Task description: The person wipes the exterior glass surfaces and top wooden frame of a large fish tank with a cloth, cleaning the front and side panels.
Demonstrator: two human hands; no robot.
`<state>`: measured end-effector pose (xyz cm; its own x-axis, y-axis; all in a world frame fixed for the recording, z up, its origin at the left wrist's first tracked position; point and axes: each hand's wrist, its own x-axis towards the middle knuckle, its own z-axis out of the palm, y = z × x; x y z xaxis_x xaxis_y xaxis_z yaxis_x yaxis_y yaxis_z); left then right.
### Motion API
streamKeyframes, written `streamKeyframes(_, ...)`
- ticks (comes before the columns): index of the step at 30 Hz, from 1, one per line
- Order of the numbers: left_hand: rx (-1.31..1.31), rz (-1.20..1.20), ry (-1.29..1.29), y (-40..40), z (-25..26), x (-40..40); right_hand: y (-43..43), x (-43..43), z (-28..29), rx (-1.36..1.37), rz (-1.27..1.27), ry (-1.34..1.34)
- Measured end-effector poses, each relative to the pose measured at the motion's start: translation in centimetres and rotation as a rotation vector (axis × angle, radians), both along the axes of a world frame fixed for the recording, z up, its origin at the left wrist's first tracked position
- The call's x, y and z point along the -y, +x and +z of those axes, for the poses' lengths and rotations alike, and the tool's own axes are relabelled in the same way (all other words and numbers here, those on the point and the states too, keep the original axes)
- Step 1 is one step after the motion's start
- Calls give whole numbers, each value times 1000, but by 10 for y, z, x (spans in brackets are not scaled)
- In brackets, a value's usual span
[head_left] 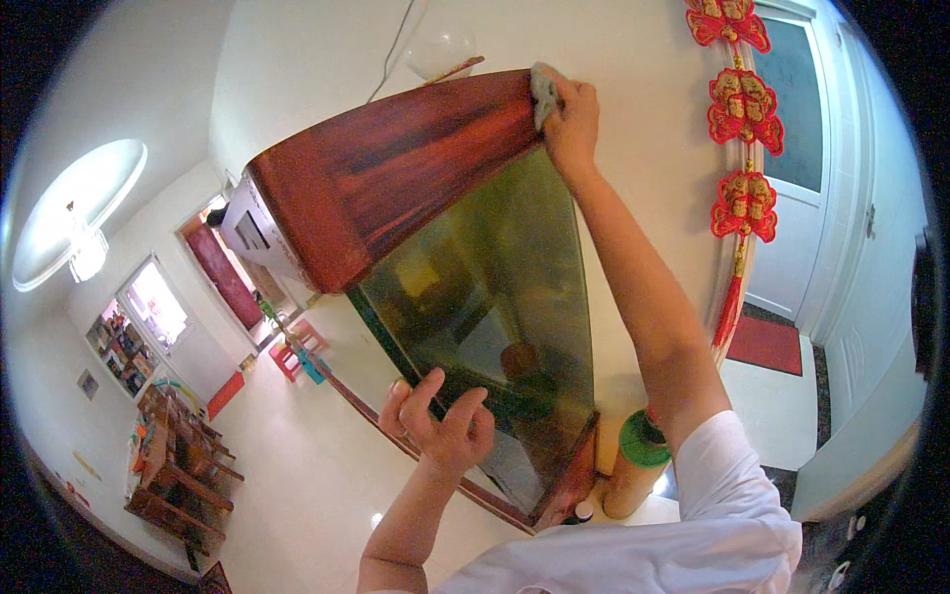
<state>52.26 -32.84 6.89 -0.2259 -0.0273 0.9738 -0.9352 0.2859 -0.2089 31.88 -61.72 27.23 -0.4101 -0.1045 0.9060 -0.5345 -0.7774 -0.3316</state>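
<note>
A glass aquarium (475, 275) with a glossy red-brown, wood-look hood (401, 163) stands before me, tilted in the picture. My right hand (576, 122) reaches up to the far upper corner of the hood and presses a grey cloth (545, 89) against its edge. Lower down, my left hand (444, 423) is raised in front of the dark glass. Its fingers are spread and slightly bent, with nothing in them; whether they touch the glass I cannot tell. The glass looks greenish and shows reflections.
A tan cylindrical container with a green rim (644, 439) stands close by my right arm. A small white-capped bottle (584, 511) is near the aquarium's base. Red hanging ornaments (742, 115) line the wall by a door (787, 148). Wooden furniture (182, 475) and red stools (286, 360) stand farther off.
</note>
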Motion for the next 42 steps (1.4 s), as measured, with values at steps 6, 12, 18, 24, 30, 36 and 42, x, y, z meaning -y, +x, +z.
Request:
streamKeyframes(6, 1, -3, -8, 1, 0, 0, -8, -19, 10, -98, 114, -66)
streamKeyframes(12, -14, 40, -5, -2, 0, -1, -5, -30, 52, -248, 73, -7)
streamKeyframes(18, -18, 92, -19, -6, 1, -2, 21, -74, 26, -188, 188, -220)
streamKeyframes(24, -35, 69, 2, -7, 2, -3, 35, -110, -4, -259, 397, -251)
streamKeyframes(30, -59, -106, 12, -1, 4, -6, 59, -187, -86, -486, 590, -206)
streamKeyframes(36, -109, -339, -211, -8, 72, -30, 57, -245, -71, -443, 962, -4)
streamKeyframes(42, 71, -467, -217, 3, 183, -25, 87, -284, -13, -149, 1527, 176)
